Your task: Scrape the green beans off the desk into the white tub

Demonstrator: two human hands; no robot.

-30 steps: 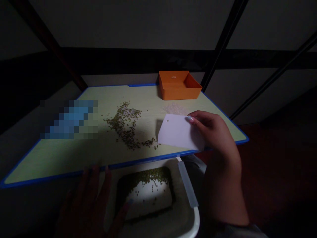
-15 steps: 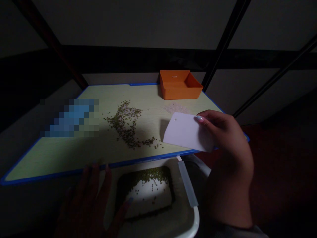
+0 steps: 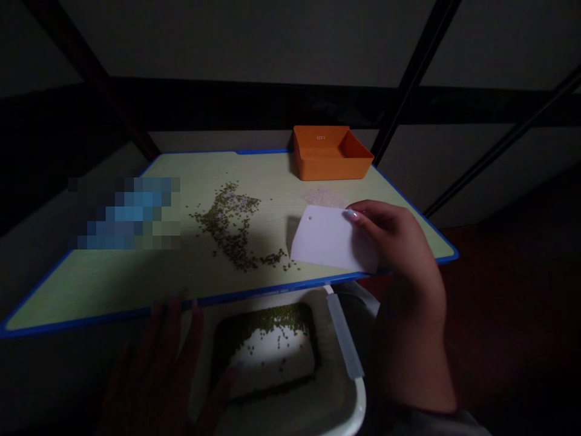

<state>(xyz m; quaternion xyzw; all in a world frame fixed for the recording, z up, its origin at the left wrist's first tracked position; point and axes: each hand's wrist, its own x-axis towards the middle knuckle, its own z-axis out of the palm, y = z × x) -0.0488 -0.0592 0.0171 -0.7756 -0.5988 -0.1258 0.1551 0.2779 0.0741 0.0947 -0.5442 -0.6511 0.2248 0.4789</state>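
Note:
A white plastic scraper (image 3: 333,239) with a small hole in one corner is pinched between the thumb and fingers of my right hand (image 3: 390,233). It is tilted over the front right of the pale yellow board, its left end beside some scattered green beans (image 3: 231,242), which look like mung beans mixed with pale grains. Below the board's front edge is a white tub (image 3: 358,406) with green beans lying along its inner walls. My left hand (image 3: 167,363), in deep shadow, spreads its fingers at the tub's left side, the thumb over the inside.
An orange open box (image 3: 333,169) stands at the back right of the blue-edged board (image 3: 91,290). A small patch of pale grains (image 3: 323,197) lies in front of it. A blurred blue thing (image 3: 131,212) is at the left edge. Dark-framed panels rise behind.
My right hand has moved slightly left with the scraper, bringing it nearer to the scattered beans. My left hand stays at the tub.

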